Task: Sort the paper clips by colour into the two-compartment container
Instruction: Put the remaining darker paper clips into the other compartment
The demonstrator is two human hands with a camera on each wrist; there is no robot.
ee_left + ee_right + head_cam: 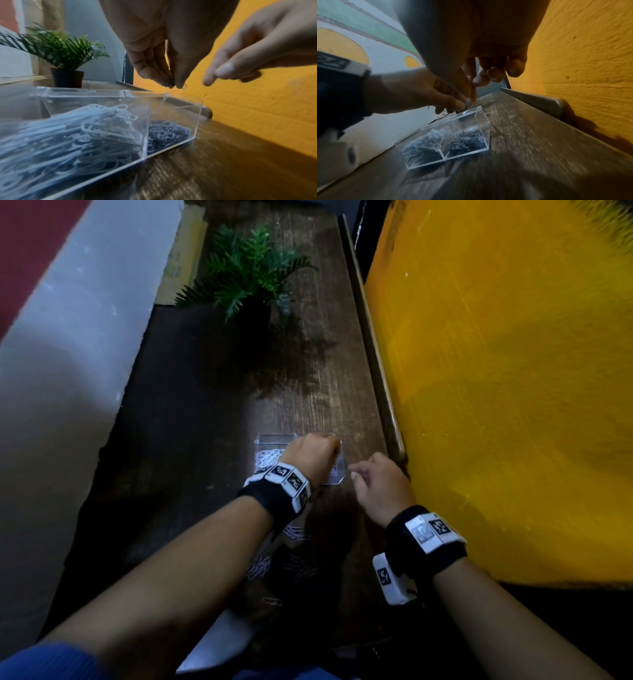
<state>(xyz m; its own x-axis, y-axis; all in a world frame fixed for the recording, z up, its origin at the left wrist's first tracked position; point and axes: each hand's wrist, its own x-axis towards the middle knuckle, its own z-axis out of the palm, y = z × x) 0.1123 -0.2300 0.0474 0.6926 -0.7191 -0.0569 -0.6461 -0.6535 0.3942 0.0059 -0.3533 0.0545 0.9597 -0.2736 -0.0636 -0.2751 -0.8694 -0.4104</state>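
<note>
A clear two-compartment container (334,478) stands on the dark wooden table (308,392). White paper clips (89,135) fill its left compartment and dark paper clips (168,132) lie in its right one. My left hand (175,84) hovers over the right compartment and pinches a dark clip (184,86) between thumb and fingertips. My right hand (356,474) hangs just right of the container, fingers curled with the thumb against them. What it holds, if anything, is hidden. Loose white clips (294,532) and dark clips (303,570) lie near the table's front, under my left forearm.
A potted fern (246,278) stands at the far end of the table. A yellow wall (496,371) runs close along the right edge, behind a raised wooden lip (373,350). A pale wall (68,337) borders the left side.
</note>
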